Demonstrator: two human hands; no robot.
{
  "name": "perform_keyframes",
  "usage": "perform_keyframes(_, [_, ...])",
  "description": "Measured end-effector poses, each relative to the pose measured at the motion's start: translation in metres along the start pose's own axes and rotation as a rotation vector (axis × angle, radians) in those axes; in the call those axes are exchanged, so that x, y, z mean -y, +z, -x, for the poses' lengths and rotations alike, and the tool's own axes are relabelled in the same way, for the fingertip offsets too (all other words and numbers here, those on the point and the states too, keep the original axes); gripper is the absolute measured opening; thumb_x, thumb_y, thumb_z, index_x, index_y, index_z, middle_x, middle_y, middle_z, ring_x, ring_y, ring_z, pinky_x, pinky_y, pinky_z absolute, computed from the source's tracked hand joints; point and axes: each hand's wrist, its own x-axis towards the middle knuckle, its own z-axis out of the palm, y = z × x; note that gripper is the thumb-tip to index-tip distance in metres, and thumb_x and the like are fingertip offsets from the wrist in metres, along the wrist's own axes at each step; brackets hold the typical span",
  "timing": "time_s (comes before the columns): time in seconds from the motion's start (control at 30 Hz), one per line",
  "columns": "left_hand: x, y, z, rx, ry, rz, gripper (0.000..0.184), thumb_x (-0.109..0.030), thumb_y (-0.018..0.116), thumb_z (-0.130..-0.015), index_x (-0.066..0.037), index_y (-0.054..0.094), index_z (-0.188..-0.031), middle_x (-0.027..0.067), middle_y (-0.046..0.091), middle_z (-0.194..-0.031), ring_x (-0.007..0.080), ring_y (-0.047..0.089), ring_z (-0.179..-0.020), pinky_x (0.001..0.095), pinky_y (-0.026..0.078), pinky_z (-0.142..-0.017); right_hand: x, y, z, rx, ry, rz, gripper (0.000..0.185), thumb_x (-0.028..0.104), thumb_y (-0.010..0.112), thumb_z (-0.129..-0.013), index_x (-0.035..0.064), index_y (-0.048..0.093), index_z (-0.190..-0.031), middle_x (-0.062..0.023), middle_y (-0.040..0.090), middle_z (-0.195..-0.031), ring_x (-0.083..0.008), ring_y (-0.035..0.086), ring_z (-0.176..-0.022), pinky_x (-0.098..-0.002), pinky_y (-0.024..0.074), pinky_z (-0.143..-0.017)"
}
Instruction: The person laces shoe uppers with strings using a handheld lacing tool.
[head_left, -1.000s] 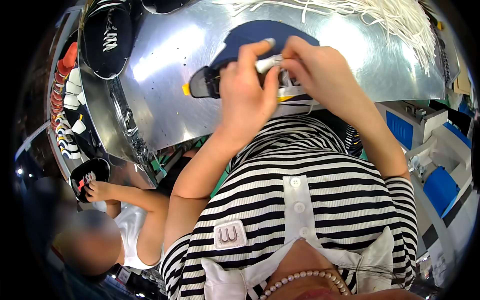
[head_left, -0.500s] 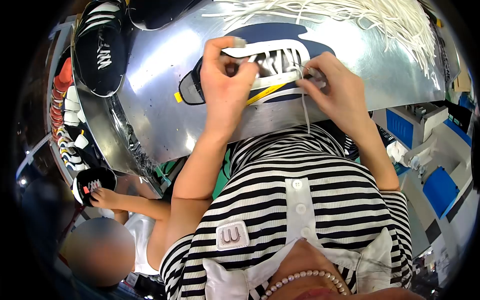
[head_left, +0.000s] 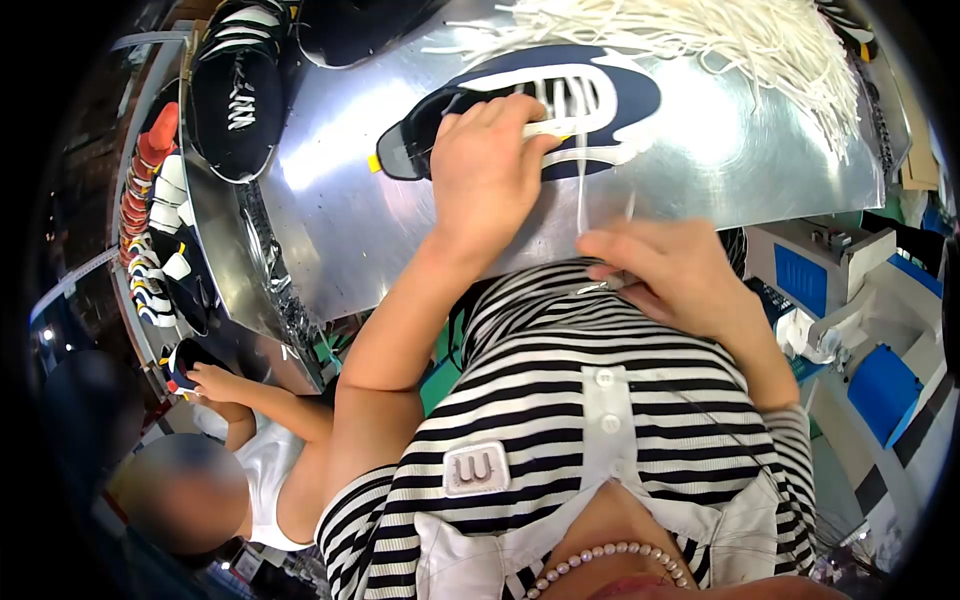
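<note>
A navy shoe upper (head_left: 638, 92) with white trim lies on the metal table, its grey heel part toward the left. My left hand (head_left: 487, 175) grips its near edge around the opening, fingers over the lacing area. From the eyelets a white lace (head_left: 583, 185) runs down, stretched toward me. My right hand (head_left: 660, 265) is closed on the lace near the table's front edge, close to my striped shirt. A small shiny thing, too blurred to name, shows at its fingertips.
White laces (head_left: 700, 35) are heaped at the back right of the metal table (head_left: 720, 185). A black laced shoe (head_left: 235, 105) lies at the left. Another person (head_left: 270, 470) holds a shoe piece at the lower left. Blue bins (head_left: 885, 395) stand at the right.
My right hand has moved from the eyelets down toward my body, drawing the lace out. My left hand has shifted right along the shoe upper and closed on its edge.
</note>
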Motion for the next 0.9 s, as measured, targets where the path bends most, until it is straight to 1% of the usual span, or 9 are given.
perform_keyframes(0.1, [0.01,-0.006,0.0,-0.106,-0.007,0.032,0.019,-0.015,0.075,-0.078,-0.004,0.066,-0.092,0.0105,0.068,-0.086,0.0297,0.063,-0.08,0.0376,0.047,-0.073,-0.012,0.004,0.029,0.246,0.192,-0.092,0.031,0.014,0.073,-0.08,0.0056,0.069,-0.11,-0.0082,0.071,-0.08,-0.0244,0.067,-0.065,-0.0308,0.0522,-0.061])
perform_keyframes(0.17, [0.01,-0.008,0.005,-0.128,-0.014,0.073,0.017,-0.013,0.073,-0.078,-0.006,0.065,-0.09,0.009,0.066,-0.085,0.0295,0.061,-0.08,0.0398,0.045,-0.073,-0.006,-0.007,0.023,0.328,0.352,-0.292,0.026,0.016,0.072,-0.084,0.004,0.071,-0.107,-0.0093,0.072,-0.079,-0.0157,0.066,-0.062,-0.026,0.0507,-0.063])
perform_keyframes(0.23, [-0.003,-0.014,0.01,-0.115,-0.018,0.176,0.015,-0.01,0.072,-0.079,-0.003,0.064,-0.09,0.0121,0.066,-0.085,0.0329,0.061,-0.079,0.0408,0.047,-0.071,-0.024,0.011,0.008,-0.177,0.653,-0.34,0.025,0.012,0.072,-0.085,0.0012,0.07,-0.107,-0.0052,0.071,-0.08,-0.0078,0.062,-0.066,-0.0241,0.0491,-0.062])
perform_keyframes(0.3, [-0.011,-0.017,0.011,-0.133,0.061,0.234,0.018,-0.007,0.074,-0.079,0.001,0.066,-0.093,0.0135,0.067,-0.084,0.0266,0.064,-0.075,0.0337,0.049,-0.069,-0.045,0.016,-0.019,-0.436,0.477,-0.403,0.018,0.011,0.07,-0.087,-0.0005,0.069,-0.101,-0.0005,0.068,-0.081,-0.0047,0.058,-0.071,-0.0219,0.0472,-0.062])
perform_keyframes(0.5, [-0.014,-0.027,0.01,-0.142,0.06,0.24,0.02,-0.006,0.074,-0.079,0.002,0.066,-0.095,0.0132,0.065,-0.082,0.0258,0.062,-0.074,0.0333,0.048,-0.069,-0.033,0.022,-0.019,-0.243,0.648,-1.106,0.011,0.013,0.07,-0.088,0.0037,0.068,-0.093,0.0048,0.06,-0.076,-0.0036,0.053,-0.068,-0.0189,0.0428,-0.063])
perform_keyframes(0.67, [-0.002,-0.021,0.002,-0.009,0.155,0.13,0.018,-0.007,0.069,-0.081,-0.001,0.068,-0.099,0.0123,0.06,-0.079,0.0291,0.059,-0.073,0.0368,0.046,-0.066,-0.027,0.04,0.014,0.006,0.339,-0.611,0.016,0.011,0.071,-0.086,0.0039,0.071,-0.1,-0.0012,0.062,-0.096,-0.012,0.057,-0.094,-0.0252,0.0423,-0.087])
perform_keyframes(0.7, [0.0,-0.015,0.003,0.038,0.142,0.048,0.019,-0.008,0.069,-0.082,-0.002,0.068,-0.1,0.0124,0.06,-0.079,0.0292,0.06,-0.074,0.037,0.046,-0.066,-0.027,0.042,0.007,-0.196,0.258,-0.527,0.02,0.02,0.071,-0.089,0.0024,0.07,-0.098,-0.0021,0.061,-0.085,-0.0109,0.056,-0.079,-0.0265,0.0445,-0.075])
perform_keyframes(0.77, [0.001,-0.006,0.002,0.118,0.128,-0.12,0.02,-0.011,0.068,-0.083,-0.004,0.068,-0.102,0.0125,0.06,-0.08,0.0295,0.061,-0.076,0.0373,0.047,-0.067,-0.024,0.022,-0.022,-0.236,0.572,-0.556,0.019,0.018,0.071,-0.088,0.0019,0.069,-0.098,-0.0019,0.059,-0.078,-0.0117,0.055,-0.07,-0.0267,0.0447,-0.067])
perform_keyframes(0.9, [0.011,-0.01,-0.003,0.257,-0.056,0.156,0.021,-0.013,0.066,-0.086,-0.004,0.067,-0.105,0.0153,0.067,-0.091,0.0311,0.064,-0.084,0.035,0.05,-0.073,-0.06,0.022,-0.064,-0.497,0.272,-0.247,0.018,0.015,0.07,-0.086,0.0025,0.065,-0.098,-0.0079,0.064,-0.081,-0.0194,0.06,-0.068,-0.0301,0.0465,-0.061])
